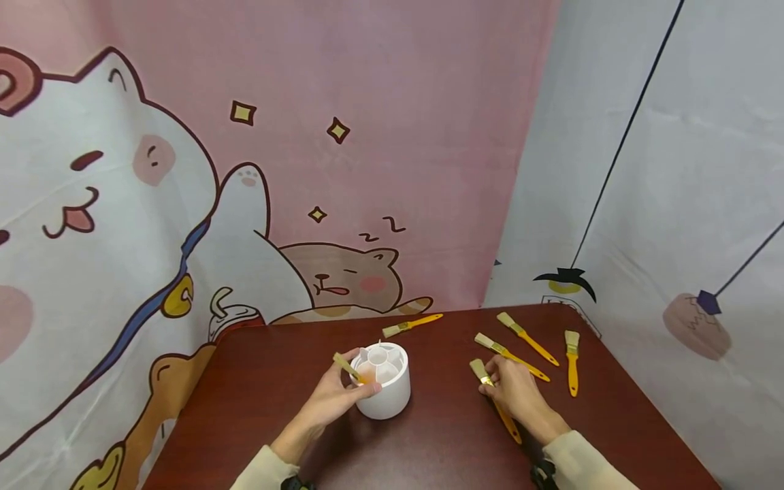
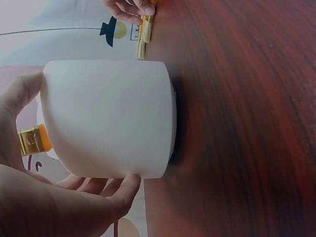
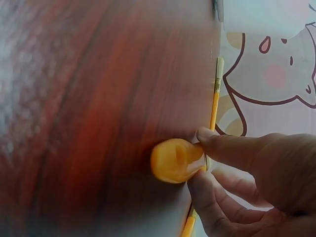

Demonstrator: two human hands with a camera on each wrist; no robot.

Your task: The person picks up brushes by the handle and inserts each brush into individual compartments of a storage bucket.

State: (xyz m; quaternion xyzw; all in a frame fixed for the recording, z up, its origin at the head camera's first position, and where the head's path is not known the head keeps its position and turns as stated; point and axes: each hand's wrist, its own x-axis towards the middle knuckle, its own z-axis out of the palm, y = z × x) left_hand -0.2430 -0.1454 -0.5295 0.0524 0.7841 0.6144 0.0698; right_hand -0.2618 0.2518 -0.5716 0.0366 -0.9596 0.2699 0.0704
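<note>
My left hand [image 1: 333,398] grips the side of a white round compartment holder [image 1: 392,395] that stands upright on the table. One paintbrush [image 1: 344,365] leans in the holder, bristles up; in the left wrist view its gold ferrule [image 2: 32,140] shows beside the thumb. At the right, my right hand [image 1: 520,395] pinches another paintbrush [image 1: 507,420] between thumb and fingers, near the ferrule. Its yellow handle [image 3: 170,160] points toward the camera in the right wrist view. Whether this brush still touches the table I cannot tell.
Beyond the right hand lie several more yellow-handled brushes: one close by [image 1: 517,359], one farther back [image 1: 529,340], one near the right edge [image 1: 572,364]. A further brush [image 1: 412,325] lies at the table's back edge. Printed cloth [image 1: 429,170] hangs behind the dark red table [image 1: 263,395].
</note>
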